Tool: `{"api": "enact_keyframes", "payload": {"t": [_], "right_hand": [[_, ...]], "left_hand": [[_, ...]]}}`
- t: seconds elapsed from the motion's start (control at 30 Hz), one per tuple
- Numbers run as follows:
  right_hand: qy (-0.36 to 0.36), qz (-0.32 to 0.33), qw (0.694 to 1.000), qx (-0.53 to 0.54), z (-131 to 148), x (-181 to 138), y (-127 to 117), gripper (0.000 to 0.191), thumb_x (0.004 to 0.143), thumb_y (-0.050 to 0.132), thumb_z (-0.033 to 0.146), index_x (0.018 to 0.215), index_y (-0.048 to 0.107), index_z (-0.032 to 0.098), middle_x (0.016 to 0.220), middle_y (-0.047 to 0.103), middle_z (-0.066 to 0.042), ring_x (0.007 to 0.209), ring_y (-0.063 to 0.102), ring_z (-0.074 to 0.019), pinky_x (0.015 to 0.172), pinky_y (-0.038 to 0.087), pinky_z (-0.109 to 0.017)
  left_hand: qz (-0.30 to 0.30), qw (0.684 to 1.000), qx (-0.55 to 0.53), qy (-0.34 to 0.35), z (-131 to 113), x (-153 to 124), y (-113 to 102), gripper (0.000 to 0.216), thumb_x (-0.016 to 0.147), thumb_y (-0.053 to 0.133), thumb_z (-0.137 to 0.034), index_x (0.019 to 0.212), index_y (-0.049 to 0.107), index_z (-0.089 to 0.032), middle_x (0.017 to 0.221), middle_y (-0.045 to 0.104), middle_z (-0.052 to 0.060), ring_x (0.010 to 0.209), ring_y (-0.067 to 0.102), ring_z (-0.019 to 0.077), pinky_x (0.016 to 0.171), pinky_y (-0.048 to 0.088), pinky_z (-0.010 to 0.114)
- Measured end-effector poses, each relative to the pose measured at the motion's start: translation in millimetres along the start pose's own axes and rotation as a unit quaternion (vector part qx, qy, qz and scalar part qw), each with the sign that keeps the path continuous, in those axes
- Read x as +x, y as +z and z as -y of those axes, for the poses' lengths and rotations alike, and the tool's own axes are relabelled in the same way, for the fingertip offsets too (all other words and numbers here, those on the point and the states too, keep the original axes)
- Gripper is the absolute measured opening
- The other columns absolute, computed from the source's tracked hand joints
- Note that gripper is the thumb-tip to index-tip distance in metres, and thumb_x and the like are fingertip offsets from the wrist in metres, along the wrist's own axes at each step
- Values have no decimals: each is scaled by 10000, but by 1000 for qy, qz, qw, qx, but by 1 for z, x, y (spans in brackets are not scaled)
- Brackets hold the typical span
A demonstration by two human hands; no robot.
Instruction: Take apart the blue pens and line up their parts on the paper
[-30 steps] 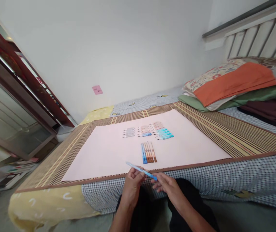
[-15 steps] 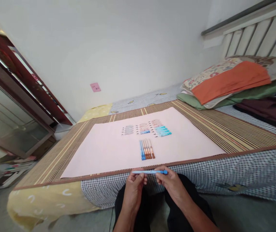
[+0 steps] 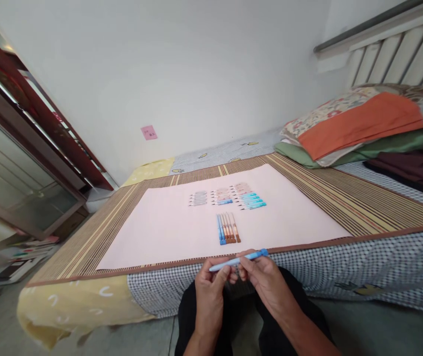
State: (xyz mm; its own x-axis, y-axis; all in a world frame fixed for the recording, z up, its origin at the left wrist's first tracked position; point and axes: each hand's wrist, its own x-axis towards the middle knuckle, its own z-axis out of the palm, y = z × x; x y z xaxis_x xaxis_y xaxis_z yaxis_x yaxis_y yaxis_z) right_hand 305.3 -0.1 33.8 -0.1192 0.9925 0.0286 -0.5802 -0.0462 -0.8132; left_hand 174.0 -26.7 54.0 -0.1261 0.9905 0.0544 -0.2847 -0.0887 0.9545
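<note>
A seated person holds a blue pen in both hands just off the bed's near edge. The left hand pinches its pale end; the right hand grips the middle, and the darker end points toward two o'clock. At twelve o'clock from the hands, a row of pens lies on a pink sheet, with smaller groups of pens beyond.
</note>
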Motion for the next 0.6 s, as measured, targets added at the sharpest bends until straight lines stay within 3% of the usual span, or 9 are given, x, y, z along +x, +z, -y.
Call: {"api": "enact_keyframes", "payload": {"t": [0.23,0.6], "right_hand": [[-68,-16,993,-98,4,-6,-2,295,825,752,471,821,687,183,648,603,4,610,554,-139,604,475,-281],[-109,-21,977,-183,36,-14,13,277,845,710,472,830,692,196,628,574,4,599,539,-148,585,459,-280]], "left_hand": [[-52,995,-68,-44,-13,-9,23,332,762,803,-421,799,634,-137,649,682,32,450,559,96,434,348,191],[-65,987,-113,-89,-32,-12,41,401,740,814,-461,689,579,-141,562,616,6,406,473,57,415,262,173]]}}
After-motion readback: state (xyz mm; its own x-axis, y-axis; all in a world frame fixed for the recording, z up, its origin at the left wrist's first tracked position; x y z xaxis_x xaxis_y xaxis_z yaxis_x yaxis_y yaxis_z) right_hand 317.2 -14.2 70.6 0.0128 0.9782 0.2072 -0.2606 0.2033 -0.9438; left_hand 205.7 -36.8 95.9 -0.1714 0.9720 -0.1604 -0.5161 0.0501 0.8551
